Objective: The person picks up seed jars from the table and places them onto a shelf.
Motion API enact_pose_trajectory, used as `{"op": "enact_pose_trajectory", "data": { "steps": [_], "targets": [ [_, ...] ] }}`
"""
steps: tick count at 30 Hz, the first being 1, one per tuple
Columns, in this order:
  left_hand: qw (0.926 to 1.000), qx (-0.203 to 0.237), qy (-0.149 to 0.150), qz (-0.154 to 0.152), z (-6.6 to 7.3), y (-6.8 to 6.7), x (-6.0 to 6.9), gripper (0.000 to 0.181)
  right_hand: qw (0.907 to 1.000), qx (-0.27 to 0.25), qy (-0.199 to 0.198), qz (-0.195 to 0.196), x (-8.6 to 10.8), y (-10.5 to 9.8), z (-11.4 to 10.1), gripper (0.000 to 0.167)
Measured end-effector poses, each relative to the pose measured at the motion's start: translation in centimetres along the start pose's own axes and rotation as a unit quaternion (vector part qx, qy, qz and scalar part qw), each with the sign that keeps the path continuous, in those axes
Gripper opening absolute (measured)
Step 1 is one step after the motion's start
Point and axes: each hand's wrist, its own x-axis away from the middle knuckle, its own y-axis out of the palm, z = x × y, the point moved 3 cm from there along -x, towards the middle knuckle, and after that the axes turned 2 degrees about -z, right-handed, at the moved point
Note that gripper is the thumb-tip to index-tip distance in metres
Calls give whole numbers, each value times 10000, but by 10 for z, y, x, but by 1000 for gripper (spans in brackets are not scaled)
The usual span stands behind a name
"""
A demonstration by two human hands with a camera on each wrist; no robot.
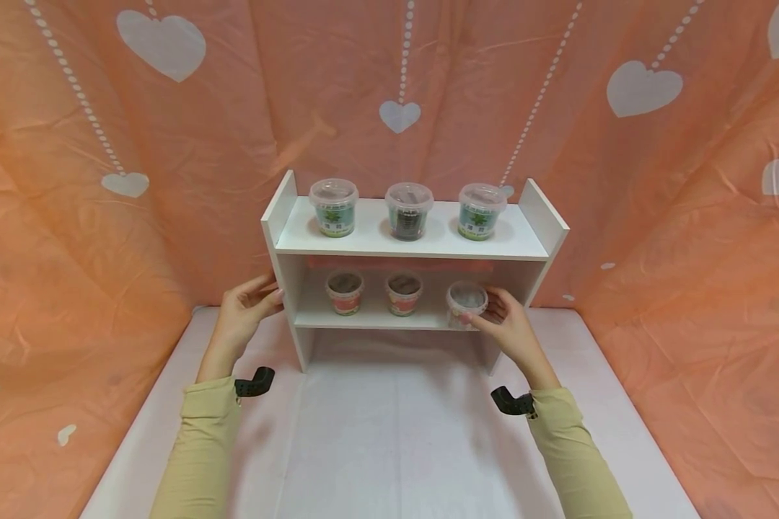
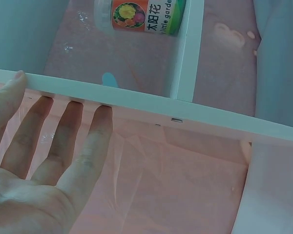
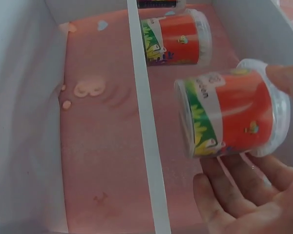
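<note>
My right hand (image 1: 509,328) grips a small clear lidded cup (image 1: 467,301) with its thumb and fingers, at the right of the lower shelf board. In the right wrist view, this cup (image 3: 232,112) shows a red label with green and yellow; its base appears raised off the board. My left hand (image 1: 243,317) touches the left side panel of the white shelf unit (image 1: 282,277), its thumb tip at the front edge and its fairly straight fingers (image 2: 66,131) against the outer side. Two similar cups, the left one (image 1: 345,293) and the middle one (image 1: 403,294), stand on the lower board.
On the top board stand three larger lidded cups: a left (image 1: 334,209), a middle (image 1: 408,212) and a right (image 1: 480,212). The shelf unit stands on a pale tabletop (image 1: 350,447). An orange curtain (image 1: 337,94) with white hearts hangs behind and at both sides.
</note>
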Motion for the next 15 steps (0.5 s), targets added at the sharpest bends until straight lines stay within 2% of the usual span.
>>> {"op": "enact_pose_trajectory", "data": {
  "steps": [5,12,15],
  "targets": [
    [10000,21,-60,40,-1,0,0,54,9997,-17,230,117,-9,2,-1,66],
    [10000,45,-9,-1,-2,0,0,55,9996,131,206,111,-11,5,-26,61],
    [10000,12,8,-3,-2,0,-1,54,9997,63,219,79,-13,6,-25,62]
  ]
}}
